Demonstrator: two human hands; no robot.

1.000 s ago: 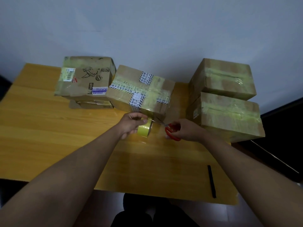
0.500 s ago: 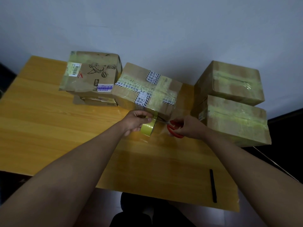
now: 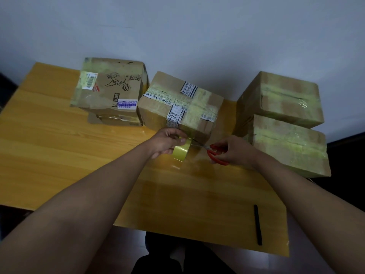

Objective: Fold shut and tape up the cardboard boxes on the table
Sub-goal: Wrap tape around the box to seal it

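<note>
cutting step: left hand [image 3: 167, 142] grips yellow tape roll [image 3: 180, 152] against middle taped cardboard box [image 3: 180, 105] on tabletop [image 3: 59, 155]; right hand [image 3: 232, 150] holds red-handled scissors [image 3: 214, 154]. next, probably: snip cleanly, press end flat.

One head-worn wide-angle view looks forward and steeply down on the wooden table [image 3: 59, 155] from its near edge, close above it, facing the wall [image 3: 177, 32] behind the table's far edge.

Yellow wooden table [image 3: 59, 155] against plain grey wall [image 3: 177, 32].
</note>
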